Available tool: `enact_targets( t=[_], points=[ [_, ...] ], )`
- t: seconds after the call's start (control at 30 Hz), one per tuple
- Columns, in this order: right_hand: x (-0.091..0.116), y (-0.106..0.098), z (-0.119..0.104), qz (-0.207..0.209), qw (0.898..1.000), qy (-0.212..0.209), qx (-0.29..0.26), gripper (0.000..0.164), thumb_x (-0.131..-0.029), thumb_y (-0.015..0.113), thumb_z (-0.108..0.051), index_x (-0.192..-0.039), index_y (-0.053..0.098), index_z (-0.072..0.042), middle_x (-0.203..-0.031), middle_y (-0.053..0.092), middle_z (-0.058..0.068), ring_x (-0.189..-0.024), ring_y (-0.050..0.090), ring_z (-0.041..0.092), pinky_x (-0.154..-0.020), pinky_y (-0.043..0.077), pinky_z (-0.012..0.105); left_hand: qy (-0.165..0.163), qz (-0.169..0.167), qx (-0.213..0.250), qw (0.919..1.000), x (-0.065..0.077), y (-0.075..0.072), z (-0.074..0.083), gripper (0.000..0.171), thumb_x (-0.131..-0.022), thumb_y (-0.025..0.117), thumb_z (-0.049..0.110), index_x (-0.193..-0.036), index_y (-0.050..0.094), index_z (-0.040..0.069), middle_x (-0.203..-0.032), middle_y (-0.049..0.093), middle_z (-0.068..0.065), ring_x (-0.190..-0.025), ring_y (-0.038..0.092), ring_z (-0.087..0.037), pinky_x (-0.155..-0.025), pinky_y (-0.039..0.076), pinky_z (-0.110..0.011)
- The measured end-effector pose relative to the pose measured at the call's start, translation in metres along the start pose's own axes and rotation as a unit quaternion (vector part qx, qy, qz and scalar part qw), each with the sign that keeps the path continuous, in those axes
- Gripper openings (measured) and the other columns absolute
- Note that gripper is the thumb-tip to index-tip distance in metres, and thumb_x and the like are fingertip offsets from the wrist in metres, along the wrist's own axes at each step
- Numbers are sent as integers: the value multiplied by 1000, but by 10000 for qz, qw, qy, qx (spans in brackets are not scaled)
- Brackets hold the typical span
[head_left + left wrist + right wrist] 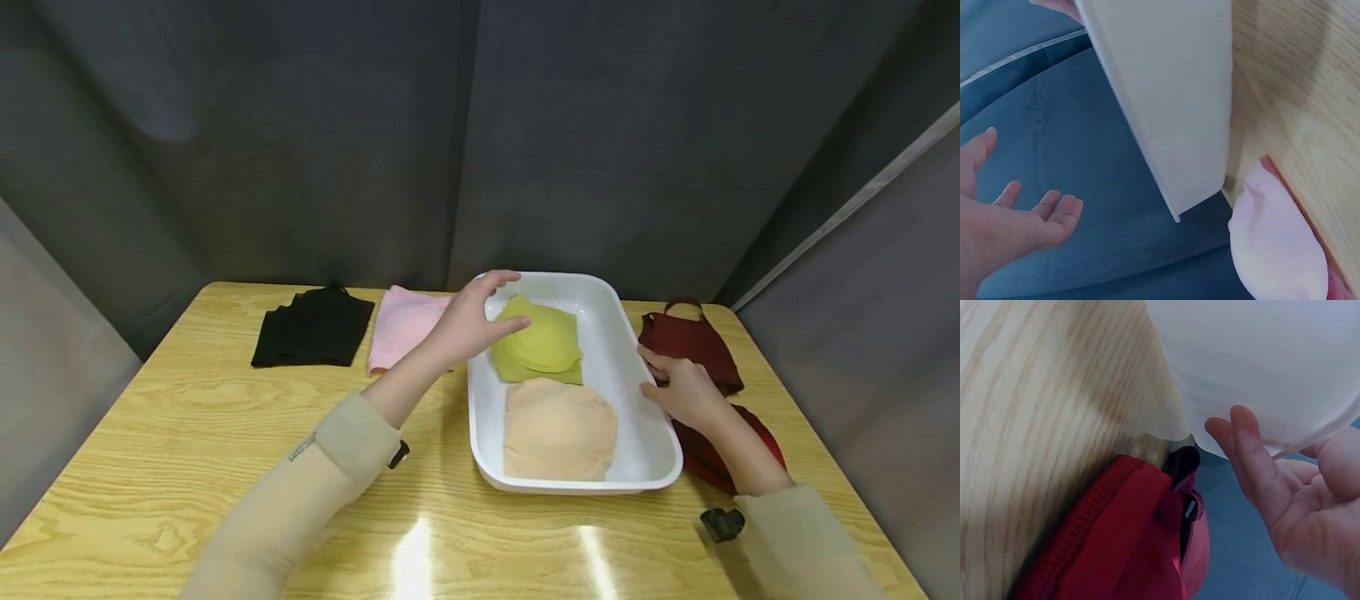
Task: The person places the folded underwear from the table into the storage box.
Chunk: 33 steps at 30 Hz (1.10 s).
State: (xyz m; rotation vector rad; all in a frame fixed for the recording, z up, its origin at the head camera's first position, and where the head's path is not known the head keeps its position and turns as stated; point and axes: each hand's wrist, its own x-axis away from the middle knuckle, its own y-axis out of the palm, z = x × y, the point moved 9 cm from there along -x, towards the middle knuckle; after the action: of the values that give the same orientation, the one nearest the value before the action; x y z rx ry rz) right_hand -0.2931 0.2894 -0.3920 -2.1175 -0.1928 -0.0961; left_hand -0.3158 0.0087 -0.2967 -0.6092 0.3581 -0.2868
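Note:
A white plastic bin [633, 450] holds a folded yellow-green garment [543, 337] at the back and a folded beige garment [558, 433] in front. My right hand [682, 392] grips the bin's right rim, thumb over the inner side and fingers along the outer wall, as the right wrist view also shows. Over the back left of the bin, my left hand [480, 312] is held with fingers spread and nothing in them. The left wrist view shows that hand [1016, 228] apart from the bin's wall [1166, 94].
Left of the bin lie a pink garment [401, 321] and a black strapped garment [315, 329]. On the right are a dark red strapped garment [693, 346] and a red one [1110, 531], partly under my right forearm. Dark curtains [337, 150] hang behind the wooden table [187, 442].

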Motion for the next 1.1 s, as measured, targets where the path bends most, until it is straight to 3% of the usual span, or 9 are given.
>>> enact_targets(
  t=[0.27, 0.63, 0.93, 1.1],
  points=[
    [0, 0, 1, 5, 10000, 29, -85, 68, -90, 62, -13, -147, 26, -4, -133, 45, 31, -99, 64, 39, -73, 56, 43, 262, 168, -2, 9995, 13, -12, 11, 61, -84, 71, 32, -137, 45, 19, -140, 46, -2, -130, 43, -19, -105, 38, -39],
    [1, 0, 1, 4, 10000, 30, -47, 68, -91, 61, -13, -147, 25, -4, -133, 44, 31, -104, 61, 41, -76, 55, 44, 552, 529, -111, 9970, 30, -29, 16, 59, -84, 72, 30, -136, 47, 17, -136, 50, 0, -128, 43, -19, -105, 38, -37],
    [1, 1, 0, 0, 10000, 26, -59, 68, -91, 61, -13, -147, 25, -2, -133, 44, 31, -105, 60, 42, -76, 54, 45, 564, 799, 123, 9951, 43, -46, 6, 59, -82, 74, 27, -135, 49, 20, -135, 50, 2, -117, 50, -18, -98, 45, -37],
    [1, 1, 0, -10, 10000, 18, -68, 68, -90, 61, -13, -147, 25, -2, -134, 43, 32, -106, 60, 43, -76, 55, 45, 693, 1029, 170, 9921, 51, -56, -1, 57, -82, 75, 23, -133, 51, 16, -135, 52, 2, -119, 49, -16, -100, 42, -39]
  ],
)
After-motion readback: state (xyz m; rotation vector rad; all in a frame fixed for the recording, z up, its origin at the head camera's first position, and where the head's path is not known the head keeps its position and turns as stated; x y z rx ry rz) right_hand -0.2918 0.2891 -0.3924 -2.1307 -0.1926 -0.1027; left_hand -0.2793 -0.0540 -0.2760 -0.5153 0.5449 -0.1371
